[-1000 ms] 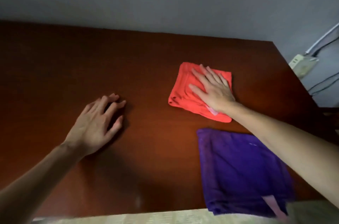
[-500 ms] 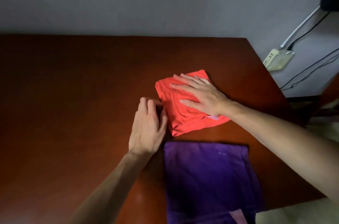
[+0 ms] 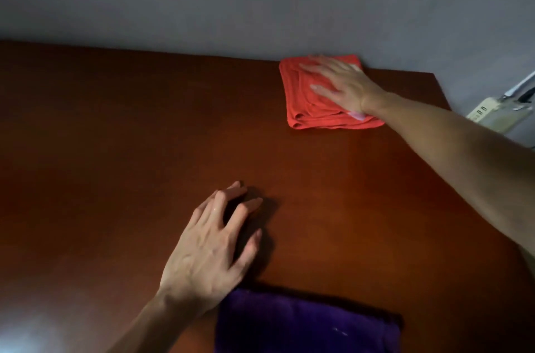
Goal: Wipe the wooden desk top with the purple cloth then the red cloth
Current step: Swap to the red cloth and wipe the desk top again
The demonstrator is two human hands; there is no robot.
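Two hands on reddish-brown wooden table [image 3: 130, 135]. Right hand [image 3: 344, 83] flat, fingers straight, pressing folded red cloth [image 3: 301, 104] at far edge by wall. Left hand [image 3: 211, 248] relaxed, fingertips on wood. Folded purple cloth [image 3: 307, 323] near edge.

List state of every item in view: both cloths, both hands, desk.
red cloth: folded, flat on the desk at the far edge by the wall, under the right hand
purple cloth: lying flat at the near edge, untouched
right hand: fingers straight, pressing the red cloth
left hand: fingers spread, resting on bare wood, holding nothing
wooden desk top: dark, glossy
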